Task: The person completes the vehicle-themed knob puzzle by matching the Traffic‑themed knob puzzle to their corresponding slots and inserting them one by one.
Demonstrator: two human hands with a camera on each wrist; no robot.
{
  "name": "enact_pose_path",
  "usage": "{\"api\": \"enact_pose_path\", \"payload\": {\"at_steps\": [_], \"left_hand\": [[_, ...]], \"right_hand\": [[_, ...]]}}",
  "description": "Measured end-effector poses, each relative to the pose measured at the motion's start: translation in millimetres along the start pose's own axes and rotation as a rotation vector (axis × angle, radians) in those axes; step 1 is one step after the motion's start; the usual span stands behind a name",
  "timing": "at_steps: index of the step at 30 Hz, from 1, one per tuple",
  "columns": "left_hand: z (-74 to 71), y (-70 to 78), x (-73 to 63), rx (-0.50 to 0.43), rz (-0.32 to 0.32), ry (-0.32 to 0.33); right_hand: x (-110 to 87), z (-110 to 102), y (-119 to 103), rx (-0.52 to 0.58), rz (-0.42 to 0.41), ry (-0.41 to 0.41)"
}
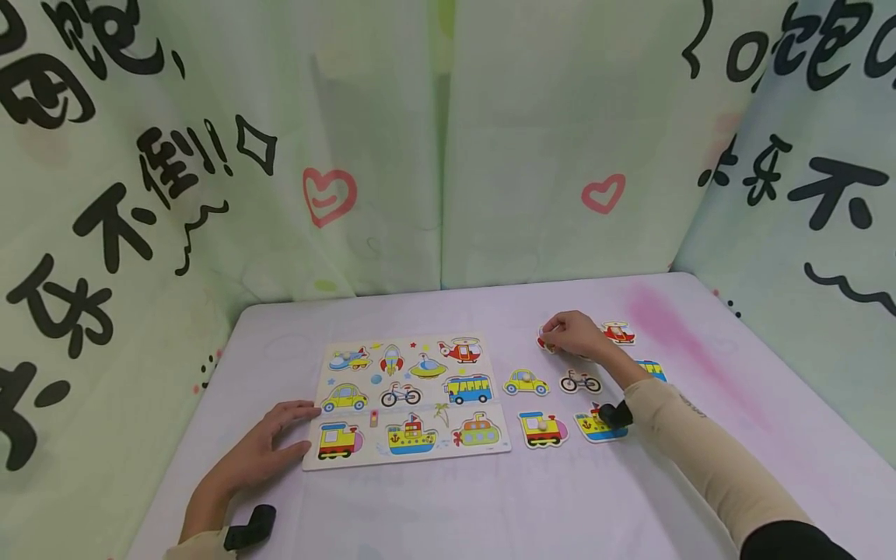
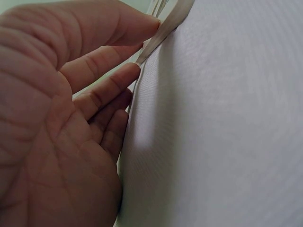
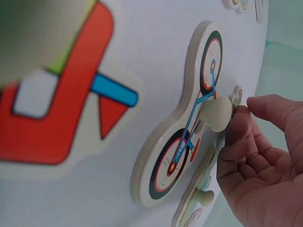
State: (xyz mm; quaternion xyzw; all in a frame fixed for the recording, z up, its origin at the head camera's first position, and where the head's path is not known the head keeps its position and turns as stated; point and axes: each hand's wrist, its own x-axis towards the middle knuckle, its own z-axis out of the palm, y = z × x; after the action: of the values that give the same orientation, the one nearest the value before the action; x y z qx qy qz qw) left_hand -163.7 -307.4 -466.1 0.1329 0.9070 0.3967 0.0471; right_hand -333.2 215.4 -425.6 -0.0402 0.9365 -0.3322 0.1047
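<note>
A wooden puzzle board [image 1: 411, 402] with printed vehicles lies on the table. My left hand [image 1: 260, 445] rests at its left edge; the fingers [image 2: 106, 90] are fairly straight and the thumb touches the board's edge. Beyond the board's right side, my right hand [image 1: 575, 334] pinches a small puzzle piece [image 1: 541, 340] with red on it, mostly hidden by the fingertips. In the right wrist view the thumb and index finger meet at that piece [image 3: 237, 94]. Nearest below this hand lies a bicycle piece [image 3: 163, 163] with a round pale knob.
Other loose knobbed pieces lie right of the board: a yellow car [image 1: 526, 383], a train [image 1: 542, 430], a ship [image 1: 591, 426], a helicopter [image 1: 619, 334] and a bus [image 1: 652, 369], the last partly behind the right forearm. Printed curtains [image 1: 392, 257] hang around the table's back and sides.
</note>
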Motion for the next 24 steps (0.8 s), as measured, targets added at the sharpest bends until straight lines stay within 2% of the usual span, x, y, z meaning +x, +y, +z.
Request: {"api": "enact_pose_path", "payload": {"at_steps": [13, 20, 24], "left_hand": [[-0.3, -1.4, -0.2, -0.001, 0.01, 0.003], [0.1, -0.6, -0.4, -0.004, -0.002, -0.003], [0.9, -1.7, 0.0, -0.002, 0.01, 0.004]], "right_hand": [[3.4, 2, 6, 0.03, 0.027, 0.001], [2.8, 4, 11, 0.006, -0.006, 0.056], [1.0, 7, 15, 0.029, -0.014, 0.091]]}}
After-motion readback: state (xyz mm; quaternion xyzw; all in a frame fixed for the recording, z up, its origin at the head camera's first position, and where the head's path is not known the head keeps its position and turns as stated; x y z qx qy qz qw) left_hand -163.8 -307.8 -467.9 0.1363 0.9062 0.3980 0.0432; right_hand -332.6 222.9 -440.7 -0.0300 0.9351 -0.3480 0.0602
